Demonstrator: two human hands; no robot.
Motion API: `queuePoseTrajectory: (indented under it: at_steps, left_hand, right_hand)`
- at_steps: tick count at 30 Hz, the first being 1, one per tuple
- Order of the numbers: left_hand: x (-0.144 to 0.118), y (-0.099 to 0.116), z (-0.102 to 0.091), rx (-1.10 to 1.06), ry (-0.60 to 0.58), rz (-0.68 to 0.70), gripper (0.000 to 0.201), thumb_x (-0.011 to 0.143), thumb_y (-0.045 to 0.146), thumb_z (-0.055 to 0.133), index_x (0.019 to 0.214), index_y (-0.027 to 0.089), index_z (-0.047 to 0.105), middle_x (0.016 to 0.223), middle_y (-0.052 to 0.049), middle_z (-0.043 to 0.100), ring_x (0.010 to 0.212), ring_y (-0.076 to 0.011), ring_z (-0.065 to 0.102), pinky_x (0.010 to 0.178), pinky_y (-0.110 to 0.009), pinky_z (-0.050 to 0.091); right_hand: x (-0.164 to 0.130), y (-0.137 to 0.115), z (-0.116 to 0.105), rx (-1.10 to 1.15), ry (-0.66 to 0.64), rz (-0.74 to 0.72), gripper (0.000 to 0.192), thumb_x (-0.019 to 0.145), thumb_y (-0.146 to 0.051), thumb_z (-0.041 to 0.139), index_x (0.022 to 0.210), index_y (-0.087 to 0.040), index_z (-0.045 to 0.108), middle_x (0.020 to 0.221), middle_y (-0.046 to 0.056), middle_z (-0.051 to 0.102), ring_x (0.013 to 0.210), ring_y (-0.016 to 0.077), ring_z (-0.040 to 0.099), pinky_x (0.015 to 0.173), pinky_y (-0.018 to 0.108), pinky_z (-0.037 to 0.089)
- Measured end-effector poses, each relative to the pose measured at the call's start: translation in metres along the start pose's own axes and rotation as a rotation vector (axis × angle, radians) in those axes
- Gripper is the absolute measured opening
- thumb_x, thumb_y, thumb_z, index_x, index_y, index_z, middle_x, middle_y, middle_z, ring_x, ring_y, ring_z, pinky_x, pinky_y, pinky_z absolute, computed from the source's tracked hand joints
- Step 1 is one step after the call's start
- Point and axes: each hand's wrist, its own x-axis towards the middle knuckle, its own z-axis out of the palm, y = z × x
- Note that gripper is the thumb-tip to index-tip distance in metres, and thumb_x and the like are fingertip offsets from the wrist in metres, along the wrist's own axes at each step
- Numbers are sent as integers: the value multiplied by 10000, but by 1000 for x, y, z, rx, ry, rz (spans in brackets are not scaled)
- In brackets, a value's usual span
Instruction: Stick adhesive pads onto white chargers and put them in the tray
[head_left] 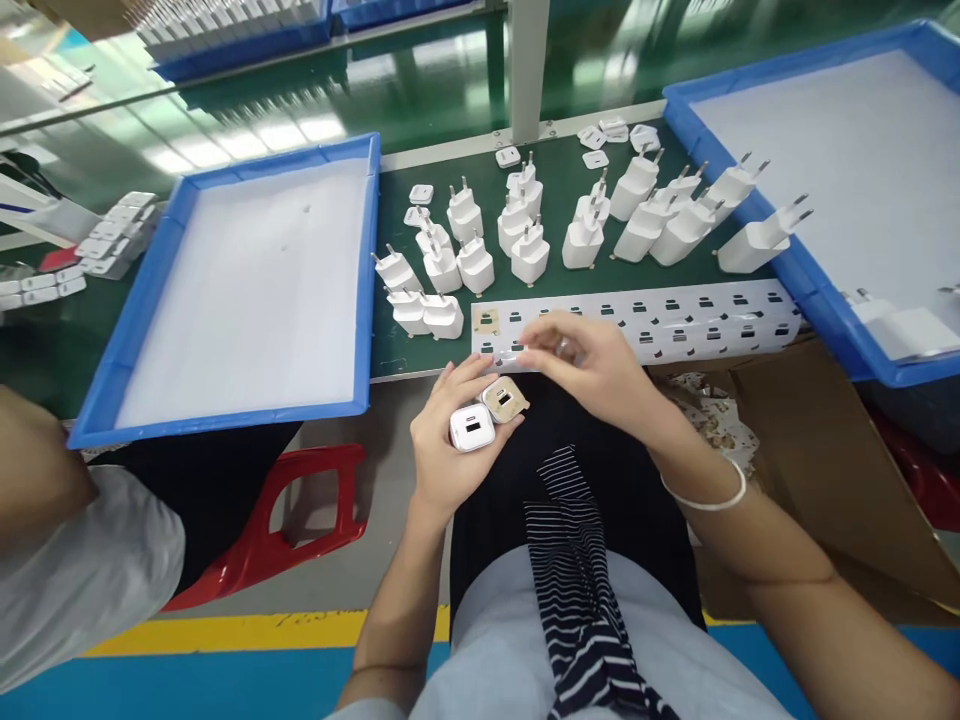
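— Head view, from where I stand: what are the hands doing?

— The left hand (448,440), low in the middle of the frame, is curled around a white charger (472,428), its port face turned up. A small tan-backed sticker piece (504,399) rests at its fingertips, touching the charger.

— And the right hand (592,365)?

— Just above and right of it, fingers drawn together at the near edge of a long sticker sheet (675,318). Whether it actually pinches a label I cannot tell; the fingers are blurred.

— Where does that sheet lie?

— Along the front edge of the green worktop (555,180), centre right. Behind it stand loose white chargers (525,235), prongs up.

— Anything at the sides?

— A blue tray (225,290) with a white liner at left, another blue tray (825,290) at upper right, a cardboard box (825,450) below that one, and a red stool (285,520) at lower left beside another person's sleeve (82,570).
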Motion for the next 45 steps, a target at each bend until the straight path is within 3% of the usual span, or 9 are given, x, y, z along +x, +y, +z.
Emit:
queuePoseTrajectory:
  at_steps: [4,7,13,18,27,31,36,39,45]
  left_hand:
    - [3,-15,-9,203,-136,176,362,824,277,799,1151,202,662,1370,-149,693,1315,-320,647,1208,-597,402]
    - [1,-24,-7,293,-194,256,320,854,255,745,1152,195,647,1389,-165,677,1320,-326,642,1197,-588,412]
    - [-12,-36,3,356,-151,341,342,871,136,640,1209,189,637,1238,-110,762,1347,-318,622,1205,-557,388]
    - [-11,-39,6,406,-118,366,350,878,96,590,1214,179,645,1336,-127,717,1340,-287,628,1212,-490,363]
    - [-14,-47,12,484,-103,399,427,863,42,533,1260,156,639,1320,-111,730,1332,-285,631,1209,-477,337]
    - [-14,-48,12,496,-93,414,427,857,54,554,1259,165,645,1293,-103,744,1302,-288,652,1191,-479,353]
    - [-11,-48,12,509,-87,430,413,862,72,553,1252,176,639,1275,-98,754,1273,-281,671,1165,-464,365]
    - [-11,-47,12,496,-76,427,386,864,91,578,1234,183,643,1259,-92,762,1259,-281,677,1157,-458,361]
    - [-4,-39,12,347,-57,235,273,848,231,743,1112,225,674,1195,-57,778,1190,-260,699,1092,-423,379]
  right_hand:
    - [37,3,-4,-486,-179,-138,333,939,-230,639,1258,-175,716,1113,106,662,887,212,636,803,351,482]
    - [37,4,-5,-579,-273,-116,322,952,-252,624,1243,-165,733,1107,110,654,940,232,662,808,348,489]
    - [12,7,-1,-575,-147,-88,202,917,-225,632,1068,-192,762,1031,72,699,849,189,665,710,299,451]
    - [17,0,6,-598,-108,-20,117,831,-190,652,923,-195,725,861,23,657,768,164,611,676,282,392]
    - [42,-15,-3,-404,-274,145,38,806,-197,700,775,-179,686,700,-16,634,642,116,534,631,270,366]
    - [54,-12,-8,-286,-357,168,100,753,-123,707,670,-177,702,613,-20,630,580,102,519,589,262,382]
    - [73,-3,-14,-36,-438,317,63,719,-152,766,661,-177,762,507,-14,602,474,101,511,481,255,378]
    - [81,-2,-17,47,-388,317,85,737,-152,776,654,-165,760,523,12,638,479,113,569,445,240,400]
    - [69,-17,-31,250,35,171,61,789,-203,817,806,-172,767,613,-8,681,437,47,519,401,188,391]
